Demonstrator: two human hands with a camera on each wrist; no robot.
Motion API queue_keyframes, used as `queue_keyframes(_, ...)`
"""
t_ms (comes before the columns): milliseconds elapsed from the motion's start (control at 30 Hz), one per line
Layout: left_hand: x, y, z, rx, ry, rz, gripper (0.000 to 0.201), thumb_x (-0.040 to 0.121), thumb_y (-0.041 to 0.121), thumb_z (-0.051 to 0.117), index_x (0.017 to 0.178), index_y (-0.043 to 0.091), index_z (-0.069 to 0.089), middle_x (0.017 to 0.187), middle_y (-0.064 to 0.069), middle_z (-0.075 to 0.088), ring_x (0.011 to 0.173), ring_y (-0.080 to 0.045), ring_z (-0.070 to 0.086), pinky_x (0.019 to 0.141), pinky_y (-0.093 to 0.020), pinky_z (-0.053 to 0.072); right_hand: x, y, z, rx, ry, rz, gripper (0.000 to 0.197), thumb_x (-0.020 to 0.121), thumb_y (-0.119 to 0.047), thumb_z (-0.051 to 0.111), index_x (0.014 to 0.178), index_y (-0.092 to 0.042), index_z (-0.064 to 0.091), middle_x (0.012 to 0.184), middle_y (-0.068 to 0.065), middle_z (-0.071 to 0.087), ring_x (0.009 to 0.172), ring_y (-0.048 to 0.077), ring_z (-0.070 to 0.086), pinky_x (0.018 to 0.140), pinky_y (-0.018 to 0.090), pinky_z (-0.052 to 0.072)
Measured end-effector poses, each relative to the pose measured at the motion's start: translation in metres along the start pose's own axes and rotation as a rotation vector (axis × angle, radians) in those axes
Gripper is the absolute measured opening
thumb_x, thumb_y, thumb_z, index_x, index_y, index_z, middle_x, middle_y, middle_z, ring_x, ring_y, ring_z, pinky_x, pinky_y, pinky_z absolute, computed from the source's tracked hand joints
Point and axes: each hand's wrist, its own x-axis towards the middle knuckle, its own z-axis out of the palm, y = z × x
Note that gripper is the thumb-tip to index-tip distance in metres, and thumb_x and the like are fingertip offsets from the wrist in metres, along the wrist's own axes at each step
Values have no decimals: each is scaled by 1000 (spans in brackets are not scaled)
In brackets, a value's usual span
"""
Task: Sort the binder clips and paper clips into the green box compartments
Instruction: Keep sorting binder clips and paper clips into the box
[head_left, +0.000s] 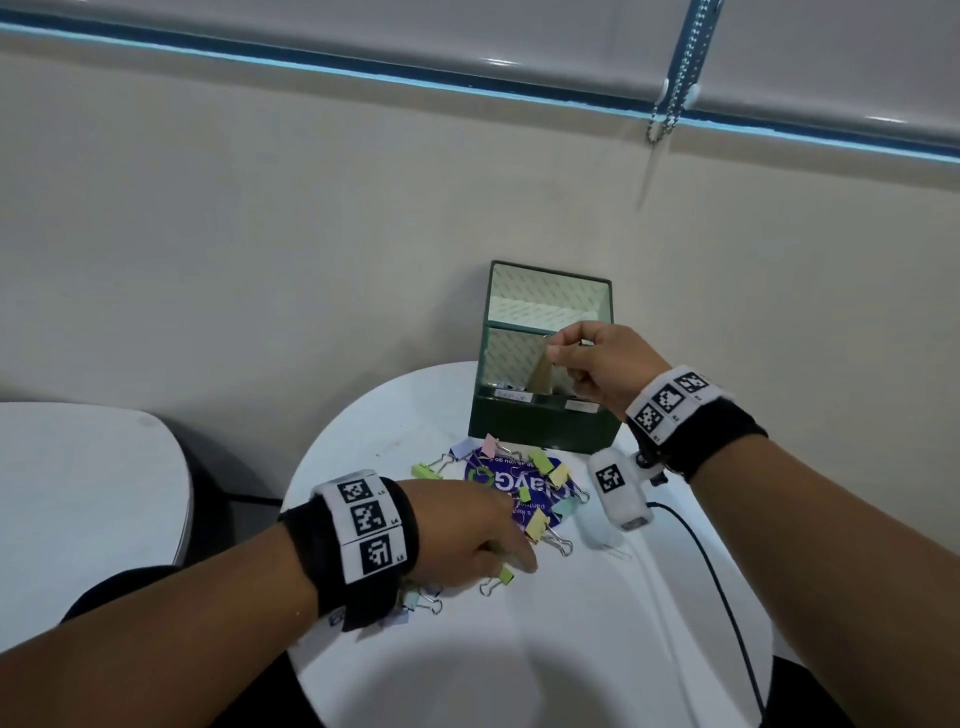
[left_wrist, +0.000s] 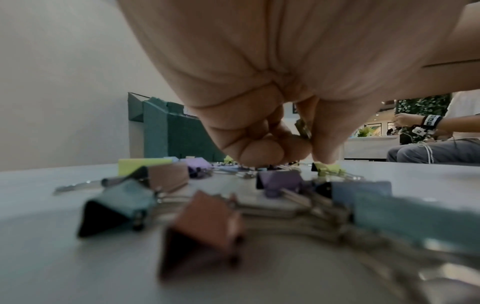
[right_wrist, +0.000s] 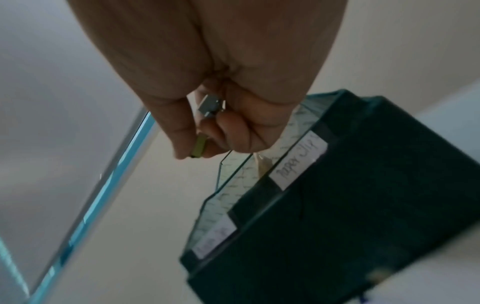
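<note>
1. Two hands work over a round white table (head_left: 395, 415).
2. Toward the table's left edge, the left hand (head_left: 467, 530) reaches down among scattered pastel binder clips (head_left: 543, 462); its fingertips (left_wrist: 262, 152) are bunched together and pinch a small clip just above the tabletop, beside a green binder clip (left_wrist: 328, 168) lying there.
3. More binder clips lie on a blue sticker (head_left: 498, 480) near the table's middle.
4. At the table's far edge stands the green box (head_left: 540, 421), its front bearing a "Paper Clip" label (right_wrist: 298, 158).
5. Over the box's front compartments, the right hand (head_left: 597, 364) pinches a yellow-green binder clip (right_wrist: 199, 148) between thumb and finger.
</note>
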Motion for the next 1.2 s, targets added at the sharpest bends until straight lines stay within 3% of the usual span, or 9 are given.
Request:
queue_keyframes(133, 0, -1, 1, 12, -6, 0, 32, 98, 29, 56, 128, 39, 64, 110, 10, 58, 98, -11, 55, 82, -24, 44, 13, -7, 17, -406, 74, -80, 3, 93, -21, 71, 91, -18, 70, 90, -1, 72, 62, 15, 54, 63, 34, 53)
queue_keyframes(233, 0, 0, 2, 6, 26, -8, 24, 96, 31, 60, 119, 34, 67, 107, 14, 59, 85, -4, 48, 74, -21, 38, 16, -12, 31, -548, 97, -182, 7, 96, -18, 65, 101, -16, 70, 102, -4, 69, 74, 13, 57, 68, 25, 50)
queue_keyframes(333, -1, -1, 3, -11, 55, -41, 17, 93, 32, 62, 109, 31, 66, 102, 13, 62, 83, -4, 52, 73, -23, 45, 18, -14, 39, -584, 49, -210, 14, 95, -10, 62, 106, -15, 69, 113, 0, 67, 95, 19, 64, 81, 29, 54)
queue_keyframes(433, -2, -1, 2, -19, 89, -77, 12, 92, 32, 61, 102, 28, 66, 99, 10, 64, 83, -7, 55, 75, -26, 49, 14, -16, 37, -556, -100, -193, 37, 90, 1, 62, 119, -23, 62, 123, -1, 60, 101, 17, 62, 72, 22, 53)
queue_keyframes(500, -1, -2, 1, -9, 123, -101, 11, 92, 33, 62, 101, 27, 65, 98, 9, 65, 83, -8, 55, 76, -28, 49, 10, -18, 28, -517, -54, -224, 47, 87, 5, 62, 124, -25, 61, 131, -3, 56, 101, 12, 58, 78, 23, 54)
queue_keyframes(633, 0, -9, -1, -4, 219, -134, 10, 92, 37, 62, 96, 28, 63, 95, 11, 61, 82, -7, 53, 72, -25, 45, -11, -11, 3, -524, 163, -299, 25, 89, 2, 61, 94, -23, 62, 103, -1, 65, 86, 9, 61, 77, 25, 57)
queue_keyframes(867, 0, -21, -29, -89, 446, -304, 10, 91, 40, 67, 88, 33, 60, 89, 13, 62, 80, -8, 60, 73, -27, 51, -85, 37, -30, -1155, -405, -69, 10, 85, -19, 66, 85, -28, 64, 84, -15, 62, 77, 0, 55, 69, 18, 42)
queue_keyframes(1000, 12, -30, -65, -213, 652, -369, 8, 89, 33, 71, 87, 29, 64, 89, 12, 64, 82, -9, 60, 67, -22, 45, -112, 66, -35, -1210, -417, 33, 21, 77, -44, 70, 85, -26, 63, 85, -10, 64, 83, 10, 61, 76, 28, 53)
queue_keyframes(1200, 58, -40, -106, -273, 779, -429, 12, 87, 32, 73, 89, 22, 66, 87, 6, 66, 79, -13, 62, 72, -30, 52, -124, 74, -25, -1287, -418, -102, 11, 87, -30, 57, 81, -21, 58, 76, -9, 58, 76, 14, 56, 67, 29, 48)
